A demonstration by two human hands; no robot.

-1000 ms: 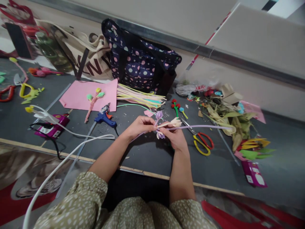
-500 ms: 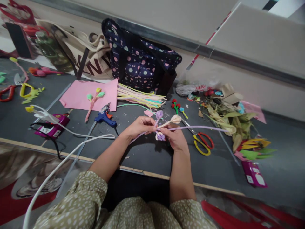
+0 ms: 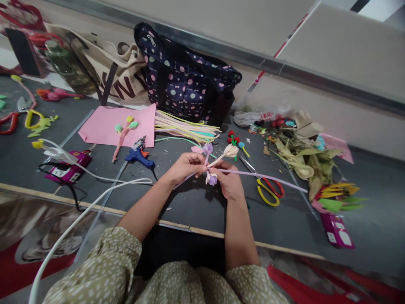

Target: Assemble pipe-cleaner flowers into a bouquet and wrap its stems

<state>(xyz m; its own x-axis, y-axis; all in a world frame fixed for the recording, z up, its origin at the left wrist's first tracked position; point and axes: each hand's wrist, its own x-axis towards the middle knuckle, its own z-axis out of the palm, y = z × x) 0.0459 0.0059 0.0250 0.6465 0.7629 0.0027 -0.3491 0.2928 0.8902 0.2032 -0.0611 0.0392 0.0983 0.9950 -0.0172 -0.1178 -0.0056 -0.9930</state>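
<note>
My left hand and my right hand meet over the dark table, both pinched on a small bunch of foam flower stems. The bunch carries a purple bud at the top, a cream bud to its right and a second purple bud hanging below my fingers. A long lilac foam strip runs from my right hand out to the right, over the scissors with red and yellow handles.
A blue glue gun lies left of my hands, with white cables beside it. Behind are a pink sheet, a bundle of foam strips, a spotted navy bag and a beige tote. Scrap leaves pile at the right.
The lilac strip's far end has swung down towards the table. The cream bud and upper purple bud have shifted slightly up and left; my hands stay together.
</note>
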